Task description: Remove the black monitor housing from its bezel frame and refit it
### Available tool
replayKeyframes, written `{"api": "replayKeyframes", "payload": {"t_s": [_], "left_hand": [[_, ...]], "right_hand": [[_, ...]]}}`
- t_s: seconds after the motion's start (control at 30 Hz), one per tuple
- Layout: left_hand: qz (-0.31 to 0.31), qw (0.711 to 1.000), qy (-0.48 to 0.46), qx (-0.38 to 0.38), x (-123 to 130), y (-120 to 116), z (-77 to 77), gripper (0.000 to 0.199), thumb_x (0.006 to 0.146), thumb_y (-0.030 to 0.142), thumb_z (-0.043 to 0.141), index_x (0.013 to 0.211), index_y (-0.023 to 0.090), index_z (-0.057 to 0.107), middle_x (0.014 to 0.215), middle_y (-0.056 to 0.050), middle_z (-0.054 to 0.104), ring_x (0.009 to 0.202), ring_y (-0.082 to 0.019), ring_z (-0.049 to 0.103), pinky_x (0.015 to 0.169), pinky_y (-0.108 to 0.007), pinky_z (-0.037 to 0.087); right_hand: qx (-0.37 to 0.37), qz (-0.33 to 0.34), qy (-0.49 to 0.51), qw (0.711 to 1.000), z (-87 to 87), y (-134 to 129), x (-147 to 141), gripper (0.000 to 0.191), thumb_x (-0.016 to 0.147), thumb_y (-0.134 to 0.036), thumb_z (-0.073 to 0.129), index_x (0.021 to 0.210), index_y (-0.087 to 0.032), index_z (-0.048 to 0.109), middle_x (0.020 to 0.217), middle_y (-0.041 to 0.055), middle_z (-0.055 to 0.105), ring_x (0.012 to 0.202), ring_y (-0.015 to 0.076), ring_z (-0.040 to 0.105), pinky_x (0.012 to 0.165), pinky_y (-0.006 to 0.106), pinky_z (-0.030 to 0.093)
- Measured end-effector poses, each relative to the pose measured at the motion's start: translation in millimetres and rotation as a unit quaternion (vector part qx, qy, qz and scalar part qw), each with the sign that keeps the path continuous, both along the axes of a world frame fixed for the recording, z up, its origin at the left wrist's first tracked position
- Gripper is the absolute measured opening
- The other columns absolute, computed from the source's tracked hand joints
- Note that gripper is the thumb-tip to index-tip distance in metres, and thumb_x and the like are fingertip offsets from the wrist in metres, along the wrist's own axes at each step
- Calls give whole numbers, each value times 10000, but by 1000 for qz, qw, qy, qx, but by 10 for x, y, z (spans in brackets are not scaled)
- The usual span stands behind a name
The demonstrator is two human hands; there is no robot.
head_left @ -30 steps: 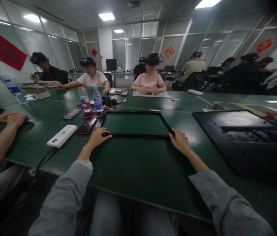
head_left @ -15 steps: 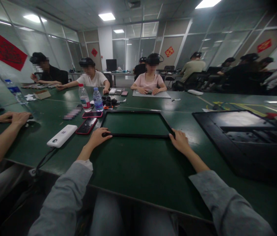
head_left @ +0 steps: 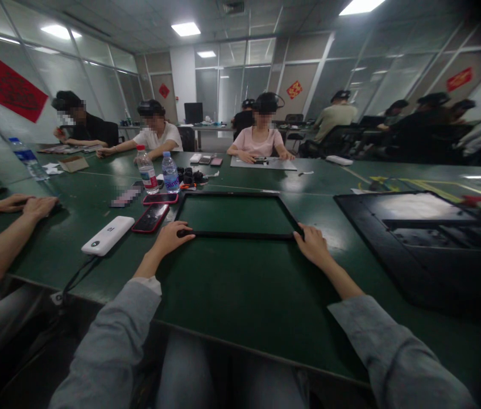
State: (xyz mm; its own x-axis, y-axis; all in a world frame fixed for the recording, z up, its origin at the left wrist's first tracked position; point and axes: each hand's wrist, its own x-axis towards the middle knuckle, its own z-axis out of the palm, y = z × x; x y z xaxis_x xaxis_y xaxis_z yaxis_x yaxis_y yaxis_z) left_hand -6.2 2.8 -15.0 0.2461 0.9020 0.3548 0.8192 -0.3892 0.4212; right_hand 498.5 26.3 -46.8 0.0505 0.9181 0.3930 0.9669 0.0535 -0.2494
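A thin black rectangular frame [head_left: 240,234] lies on the green table [head_left: 240,284], with table surface showing through its middle. My left hand [head_left: 171,237] grips the near left corner of the frame between thumb and fingers. At the near right corner, my right hand [head_left: 312,243] has its fingers wrapped round the frame's edge. Just left of the frame are a red-edged phone [head_left: 150,218] and a second phone [head_left: 161,199] behind it.
A white power bank [head_left: 108,236] with a cable lies at left, near another person's hands [head_left: 38,207]. Two bottles [head_left: 147,172] [head_left: 170,173] stand behind the phones. A large black panel [head_left: 415,244] lies at right. Several people sit around.
Both my hands and the frame have stayed still. The neighbour's hands at left shifted slightly right. Across the table, people's hands have moved a little.
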Motion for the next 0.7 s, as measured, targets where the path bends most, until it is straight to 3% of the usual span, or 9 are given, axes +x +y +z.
{"api": "replayKeyframes", "payload": {"t_s": [0.4, 0.7], "left_hand": [[3, 1000, -1, -2, 8, -24, 26, 457, 854, 621, 633, 1107, 263, 762, 1306, -85, 670, 1232, -285, 591, 1077, -471, 447], [5, 1000, -12, -1, 8, -36, 31, 412, 850, 598, 649, 1073, 272, 765, 1287, -69, 679, 1214, -273, 604, 1074, -456, 451]], "right_hand": [[-1, 1, 23, 1000, 15, -14, -7, 590, 974, -428, 318, 1388, -63, 528, 1331, 227, 580, 1255, 352, 487, 1029, 522, 419], [37, 24, 34, 998, 17, 16, 96, 554, 950, -396, 366, 1381, -96, 541, 1263, 210, 619, 1197, 338, 529, 1024, 519, 419]]}}
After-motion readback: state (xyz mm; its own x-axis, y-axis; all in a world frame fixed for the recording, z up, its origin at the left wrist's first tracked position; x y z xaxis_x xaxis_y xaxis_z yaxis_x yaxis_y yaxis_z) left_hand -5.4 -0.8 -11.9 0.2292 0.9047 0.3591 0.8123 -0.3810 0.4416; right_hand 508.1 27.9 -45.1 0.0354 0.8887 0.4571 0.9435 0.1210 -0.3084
